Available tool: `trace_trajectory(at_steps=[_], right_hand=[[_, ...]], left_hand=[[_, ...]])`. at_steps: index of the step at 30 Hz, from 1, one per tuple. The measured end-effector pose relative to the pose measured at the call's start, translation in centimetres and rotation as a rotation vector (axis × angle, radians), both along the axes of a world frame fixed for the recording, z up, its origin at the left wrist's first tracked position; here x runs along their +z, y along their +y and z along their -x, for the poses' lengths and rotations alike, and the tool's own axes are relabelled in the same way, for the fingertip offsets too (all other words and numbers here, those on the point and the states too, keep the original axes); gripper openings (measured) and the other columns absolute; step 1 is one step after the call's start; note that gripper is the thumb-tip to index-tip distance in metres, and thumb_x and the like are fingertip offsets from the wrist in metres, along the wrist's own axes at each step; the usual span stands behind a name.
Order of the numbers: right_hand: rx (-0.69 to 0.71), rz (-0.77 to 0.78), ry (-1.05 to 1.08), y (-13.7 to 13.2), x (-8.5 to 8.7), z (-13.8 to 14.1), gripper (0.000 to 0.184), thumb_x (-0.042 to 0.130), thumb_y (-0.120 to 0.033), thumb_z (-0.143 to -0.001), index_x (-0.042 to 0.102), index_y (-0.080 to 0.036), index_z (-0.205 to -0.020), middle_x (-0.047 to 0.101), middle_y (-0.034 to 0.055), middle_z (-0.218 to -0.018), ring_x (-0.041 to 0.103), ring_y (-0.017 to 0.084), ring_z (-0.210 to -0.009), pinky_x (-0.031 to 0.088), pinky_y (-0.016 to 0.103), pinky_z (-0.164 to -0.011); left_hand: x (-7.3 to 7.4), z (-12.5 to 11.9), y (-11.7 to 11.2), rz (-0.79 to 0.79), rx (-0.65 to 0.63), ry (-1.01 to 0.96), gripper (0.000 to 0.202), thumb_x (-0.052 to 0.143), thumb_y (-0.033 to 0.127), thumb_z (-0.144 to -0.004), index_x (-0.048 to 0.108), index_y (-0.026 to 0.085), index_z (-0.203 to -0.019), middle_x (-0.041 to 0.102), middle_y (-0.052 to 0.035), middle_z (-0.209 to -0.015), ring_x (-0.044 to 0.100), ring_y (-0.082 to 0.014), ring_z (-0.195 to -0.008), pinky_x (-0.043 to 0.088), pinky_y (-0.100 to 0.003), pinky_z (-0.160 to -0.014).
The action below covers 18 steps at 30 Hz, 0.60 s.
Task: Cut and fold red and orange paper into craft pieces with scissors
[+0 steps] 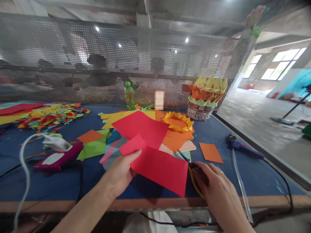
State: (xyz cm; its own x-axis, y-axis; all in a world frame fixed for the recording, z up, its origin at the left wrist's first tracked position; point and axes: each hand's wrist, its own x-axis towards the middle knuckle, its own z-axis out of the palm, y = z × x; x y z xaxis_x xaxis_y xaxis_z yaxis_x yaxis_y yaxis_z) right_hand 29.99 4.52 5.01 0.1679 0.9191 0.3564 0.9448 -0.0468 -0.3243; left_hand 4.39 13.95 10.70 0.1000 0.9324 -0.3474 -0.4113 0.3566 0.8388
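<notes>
The left hand (122, 171) pinches red paper (162, 168) above a blue bench (97, 183); the right hand (216, 181) curls around scissors (190, 163) at its edge.

l hand (121, 171) pinching, thumb (132, 157) on top, r hand (215, 181) curled, forearms (89, 200) angled fwd & inward.

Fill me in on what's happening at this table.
A person's left hand holds red paper above the blue table, while the right hand holds scissors at the paper's right side; whether they touch it is hard to tell. Farther back stand a yellow ring of folded points and a basket-like piece. A glue gun lies to the right.
</notes>
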Motion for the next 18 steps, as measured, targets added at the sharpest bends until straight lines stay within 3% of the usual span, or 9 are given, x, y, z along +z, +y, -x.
trace_trajectory(at_steps=[5, 10, 14, 18], right_hand=[[-0.011, 0.021, -0.012, 0.6, -0.3, -1.2, 0.033, 0.044, -0.033, -0.096, 0.06, -0.024, -0.123, 0.066, 0.0068, -0.112, 0.064, 0.026, -0.101, 0.052, 0.04, -0.084], [0.011, 0.007, -0.032, 0.9, -0.4, -2.0, 0.034, 0.043, -0.036, -0.096, 0.06, -0.023, -0.123, 0.064, 0.0077, -0.109, 0.063, 0.025, -0.098, 0.051, 0.039, -0.083], [0.089, -0.032, -0.029, 0.6, 0.4, -2.3, 0.033, 0.04, -0.039, -0.098, 0.06, -0.026, -0.121, 0.063, 0.0067, -0.115, 0.062, 0.024, -0.101, 0.049, 0.038, -0.085], [0.046, -0.072, -0.124, 0.7, 1.8, -4.5, 0.034, 0.039, -0.044, -0.097, 0.064, -0.025, -0.109, 0.066, 0.0066, -0.11, 0.063, 0.026, -0.097, 0.049, 0.039, -0.081]], left_hand=[[-0.7, 1.0, -1.6, 0.008, -0.065, -0.063, 0.023, 0.064, 0.018, -0.089, 0.07, 0.016, -0.111, 0.072, -0.0112, -0.116, 0.072, -0.0219, -0.093, 0.061, -0.032, -0.078], [-0.8, 2.5, -3.4, 0.11, -0.011, -0.022, 0.029, 0.067, 0.027, -0.088, 0.068, 0.015, -0.114, 0.071, -0.0138, -0.118, 0.071, -0.0251, -0.095, 0.06, -0.037, -0.081], [-0.8, 3.4, -4.0, 0.123, 0.012, -0.016, 0.034, 0.066, 0.028, -0.089, 0.065, 0.013, -0.119, 0.073, -0.015, -0.113, 0.071, -0.0255, -0.098, 0.059, -0.035, -0.085], [-0.9, 3.8, -3.9, 0.049, 0.036, -0.061, 0.033, 0.065, 0.024, -0.09, 0.064, 0.014, -0.121, 0.071, -0.0147, -0.116, 0.069, -0.0267, -0.103, 0.059, -0.037, -0.087]])
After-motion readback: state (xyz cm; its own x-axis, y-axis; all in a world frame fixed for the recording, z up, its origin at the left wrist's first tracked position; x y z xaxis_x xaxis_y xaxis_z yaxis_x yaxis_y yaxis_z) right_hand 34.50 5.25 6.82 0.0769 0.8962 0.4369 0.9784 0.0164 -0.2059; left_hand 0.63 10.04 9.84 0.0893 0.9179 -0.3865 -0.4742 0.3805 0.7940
